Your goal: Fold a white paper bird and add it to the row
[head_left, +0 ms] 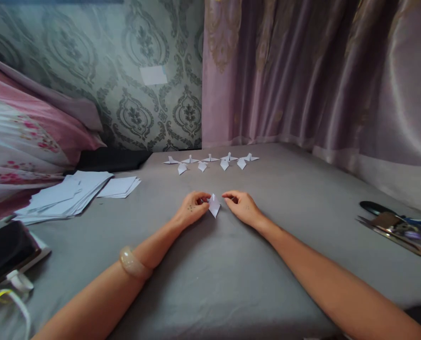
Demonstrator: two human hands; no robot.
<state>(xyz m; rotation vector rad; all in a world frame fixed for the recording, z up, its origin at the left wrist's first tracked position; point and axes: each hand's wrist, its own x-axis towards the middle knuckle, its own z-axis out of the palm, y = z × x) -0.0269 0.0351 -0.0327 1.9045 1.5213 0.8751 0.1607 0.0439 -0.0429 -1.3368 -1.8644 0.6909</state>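
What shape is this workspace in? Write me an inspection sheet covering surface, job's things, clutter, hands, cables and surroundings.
Surface: gray cloth, mostly smooth.
Job's things: folded paper at centre; behind it, five winged paper pieces in a row, with four kite-shaped paper pieces before them; larger paper stack and smaller paper stack at left.
Clutter: dark device near left; blurred tools at far right.
Grips: left hand appears to pinch the folded paper; right hand is just apart from it.
Cables: white cable beside the device.
Surroundings: patterned wall behind; pink curtain at right; floral fabric at left.
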